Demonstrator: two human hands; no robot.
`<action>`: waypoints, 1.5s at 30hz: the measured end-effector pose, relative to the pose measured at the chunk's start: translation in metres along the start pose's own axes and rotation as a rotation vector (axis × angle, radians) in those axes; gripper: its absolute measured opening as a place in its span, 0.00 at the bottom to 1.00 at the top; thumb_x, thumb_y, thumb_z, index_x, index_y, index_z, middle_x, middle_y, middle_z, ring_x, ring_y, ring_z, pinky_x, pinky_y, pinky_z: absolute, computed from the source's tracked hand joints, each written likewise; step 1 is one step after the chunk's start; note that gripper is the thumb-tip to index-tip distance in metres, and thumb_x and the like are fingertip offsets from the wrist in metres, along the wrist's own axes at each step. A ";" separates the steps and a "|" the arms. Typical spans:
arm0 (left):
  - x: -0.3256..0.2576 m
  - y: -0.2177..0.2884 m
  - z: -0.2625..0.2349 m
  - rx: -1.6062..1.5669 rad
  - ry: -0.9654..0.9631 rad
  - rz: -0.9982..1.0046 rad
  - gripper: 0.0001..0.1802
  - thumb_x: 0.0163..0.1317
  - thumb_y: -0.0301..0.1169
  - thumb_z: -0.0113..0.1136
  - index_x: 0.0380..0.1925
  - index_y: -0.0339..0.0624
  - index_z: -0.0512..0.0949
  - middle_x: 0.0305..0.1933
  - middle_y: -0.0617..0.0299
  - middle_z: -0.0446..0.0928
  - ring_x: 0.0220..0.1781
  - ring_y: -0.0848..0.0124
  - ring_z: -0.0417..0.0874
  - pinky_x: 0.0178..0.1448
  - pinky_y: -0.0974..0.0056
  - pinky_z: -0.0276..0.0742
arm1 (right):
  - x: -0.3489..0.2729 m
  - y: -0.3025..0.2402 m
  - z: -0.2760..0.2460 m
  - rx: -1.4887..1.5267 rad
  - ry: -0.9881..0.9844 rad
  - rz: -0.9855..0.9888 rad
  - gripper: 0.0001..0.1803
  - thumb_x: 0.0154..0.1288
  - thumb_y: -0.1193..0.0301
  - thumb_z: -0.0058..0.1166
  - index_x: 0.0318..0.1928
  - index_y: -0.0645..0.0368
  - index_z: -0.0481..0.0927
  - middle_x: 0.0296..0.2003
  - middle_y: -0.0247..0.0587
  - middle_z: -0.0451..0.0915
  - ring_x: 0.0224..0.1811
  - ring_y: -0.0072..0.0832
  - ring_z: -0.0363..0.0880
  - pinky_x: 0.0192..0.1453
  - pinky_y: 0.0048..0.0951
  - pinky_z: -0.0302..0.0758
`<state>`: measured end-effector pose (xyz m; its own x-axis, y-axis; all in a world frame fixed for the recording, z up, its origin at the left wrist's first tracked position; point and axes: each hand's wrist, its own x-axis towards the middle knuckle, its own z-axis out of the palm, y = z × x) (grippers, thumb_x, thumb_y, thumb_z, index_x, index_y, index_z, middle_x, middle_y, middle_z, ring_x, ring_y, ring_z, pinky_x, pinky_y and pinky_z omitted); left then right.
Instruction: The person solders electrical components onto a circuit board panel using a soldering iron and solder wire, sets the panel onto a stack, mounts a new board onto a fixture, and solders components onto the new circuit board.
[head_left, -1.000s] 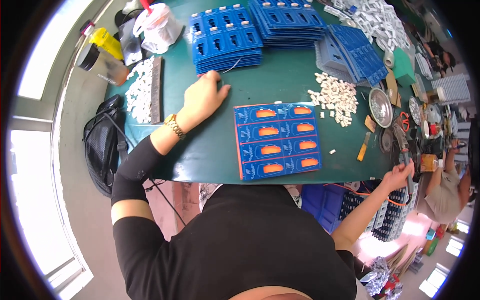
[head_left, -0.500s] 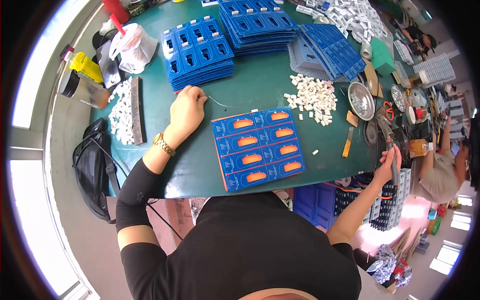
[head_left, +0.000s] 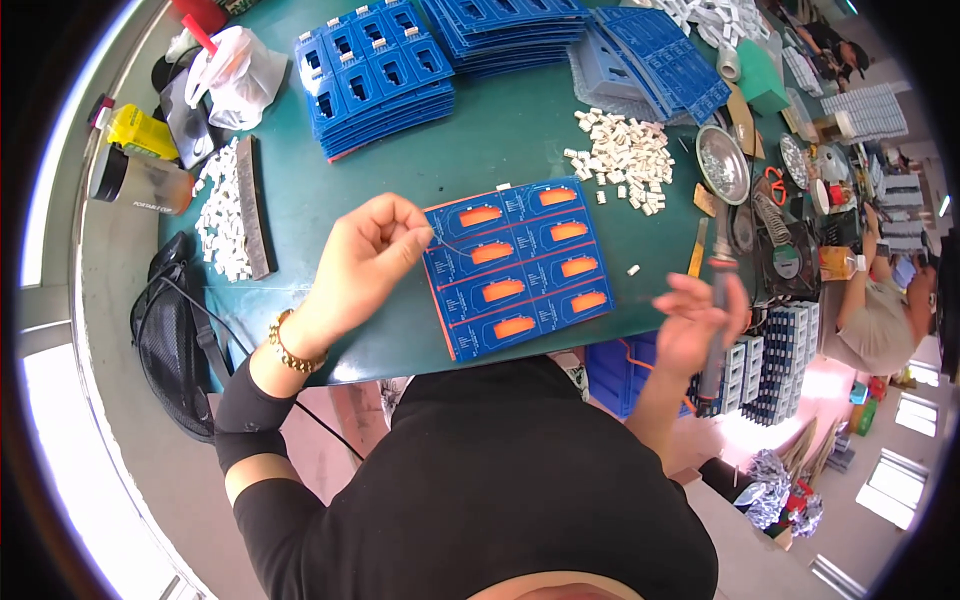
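Observation:
In front of me lies a blue circuit board panel [head_left: 528, 290] with orange showing through its cut-outs. One small white connector [head_left: 503, 187] sits at its far edge. My left hand [head_left: 372, 255] is at the panel's left edge, thumb and forefinger pinched on a thin solder wire [head_left: 452, 246] that reaches over the board. Right of the panel, my right hand [head_left: 692, 325] grips a soldering iron [head_left: 714, 350] by its dark handle, raised near the table's edge; both are blurred by motion. Beyond the panel is a pile of white connectors [head_left: 628, 158].
Stacks of blue panels [head_left: 385, 115] stand at the back. At left are a white plastic bag [head_left: 240, 80], a clear jar [head_left: 145, 182] and more white pieces behind a dark strip [head_left: 256, 210]. A metal dish [head_left: 722, 165] and orange scissors [head_left: 775, 185] lie right. Another person [head_left: 878, 320] sits far right.
My left hand has moved from the panel stack toward me, lifting the solder wire over the board. My right hand has brought the soldering iron leftward, away from the coiled holder.

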<state>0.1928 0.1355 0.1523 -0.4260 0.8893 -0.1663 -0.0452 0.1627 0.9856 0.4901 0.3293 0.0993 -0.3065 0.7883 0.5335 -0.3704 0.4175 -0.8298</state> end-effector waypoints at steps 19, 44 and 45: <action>-0.009 -0.018 0.023 0.087 0.064 0.346 0.04 0.60 0.23 0.62 0.27 0.37 0.77 0.25 0.64 0.76 0.27 0.81 0.75 0.30 0.72 0.72 | -0.013 -0.002 0.138 0.101 -0.321 0.203 0.11 0.66 0.83 0.48 0.47 0.61 0.69 0.34 0.58 0.81 0.28 0.31 0.81 0.31 0.25 0.80; -0.032 -0.053 0.009 0.752 0.562 0.359 0.06 0.51 0.23 0.61 0.29 0.44 0.79 0.22 0.61 0.78 0.23 0.63 0.81 0.25 0.62 0.76 | 0.038 -0.005 0.051 -0.339 -0.396 -0.087 0.23 0.68 0.66 0.55 0.58 0.67 0.70 0.29 0.49 0.82 0.19 0.17 0.65 0.23 0.18 0.62; -0.032 -0.058 0.006 0.709 0.607 0.318 0.06 0.52 0.23 0.62 0.30 0.44 0.79 0.21 0.60 0.77 0.20 0.66 0.80 0.24 0.63 0.74 | 0.036 -0.003 0.058 -0.307 -0.408 -0.115 0.28 0.68 0.61 0.56 0.59 0.69 0.70 0.30 0.48 0.83 0.19 0.17 0.66 0.23 0.17 0.62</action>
<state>0.2142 0.1002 0.1001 -0.7252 0.5975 0.3420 0.6193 0.3490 0.7033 0.4293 0.3298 0.1303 -0.6185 0.5146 0.5939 -0.1667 0.6527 -0.7391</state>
